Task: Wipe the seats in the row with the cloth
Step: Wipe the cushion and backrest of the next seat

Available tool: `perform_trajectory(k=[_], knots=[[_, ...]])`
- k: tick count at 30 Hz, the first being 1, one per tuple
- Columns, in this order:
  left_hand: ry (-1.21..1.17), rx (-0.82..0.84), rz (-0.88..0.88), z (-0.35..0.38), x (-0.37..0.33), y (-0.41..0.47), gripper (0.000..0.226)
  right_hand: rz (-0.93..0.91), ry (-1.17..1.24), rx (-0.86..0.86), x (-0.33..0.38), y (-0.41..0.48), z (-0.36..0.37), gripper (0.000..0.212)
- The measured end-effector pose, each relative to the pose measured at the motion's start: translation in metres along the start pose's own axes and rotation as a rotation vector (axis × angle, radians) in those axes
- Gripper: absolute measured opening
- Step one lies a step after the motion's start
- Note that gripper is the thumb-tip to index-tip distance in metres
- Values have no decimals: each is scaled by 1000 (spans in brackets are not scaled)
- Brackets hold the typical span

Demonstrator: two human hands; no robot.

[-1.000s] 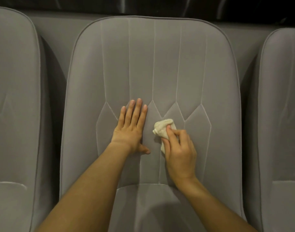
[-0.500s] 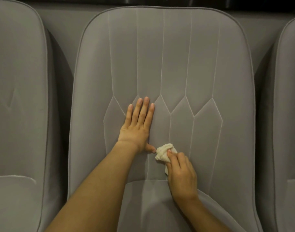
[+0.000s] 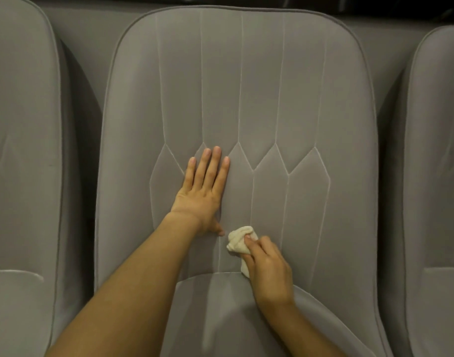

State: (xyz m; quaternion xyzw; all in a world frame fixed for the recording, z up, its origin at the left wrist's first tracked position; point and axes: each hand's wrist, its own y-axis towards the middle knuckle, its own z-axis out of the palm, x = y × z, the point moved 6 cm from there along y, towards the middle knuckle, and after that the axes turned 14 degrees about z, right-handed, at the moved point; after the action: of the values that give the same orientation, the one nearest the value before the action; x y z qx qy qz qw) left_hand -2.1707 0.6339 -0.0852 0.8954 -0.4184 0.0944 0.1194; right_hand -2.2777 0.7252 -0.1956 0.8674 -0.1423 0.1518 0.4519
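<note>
A grey upholstered seat (image 3: 246, 86) with stitched panel lines fills the middle of the view. My left hand (image 3: 202, 191) lies flat and open on its backrest, fingers pointing up. My right hand (image 3: 267, 269) grips a small crumpled cream cloth (image 3: 238, 239) and presses it against the lower backrest, just right of my left thumb and just above the seam where the seat cushion (image 3: 220, 318) begins. Part of the cloth is hidden under my fingers.
Matching grey seats stand close on both sides: one at the left (image 3: 22, 150) and one at the right (image 3: 437, 163), each parted from the middle seat by a dark narrow gap. A dark strip runs behind the seat tops.
My right hand has slid the cloth down the backrest, from mid-height to near the cushion seam. My left hand has stayed flat on the backrest.
</note>
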Motion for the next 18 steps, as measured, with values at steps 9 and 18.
perform_trajectory(k=[9, 18], knots=[[20, 18, 135, 11, -27, 6, 142, 59, 157, -278, 9, 112, -94, 33], [46, 31, 107, 11, -25, 4, 144, -14, -131, -113, -29, 14, -29, 74]])
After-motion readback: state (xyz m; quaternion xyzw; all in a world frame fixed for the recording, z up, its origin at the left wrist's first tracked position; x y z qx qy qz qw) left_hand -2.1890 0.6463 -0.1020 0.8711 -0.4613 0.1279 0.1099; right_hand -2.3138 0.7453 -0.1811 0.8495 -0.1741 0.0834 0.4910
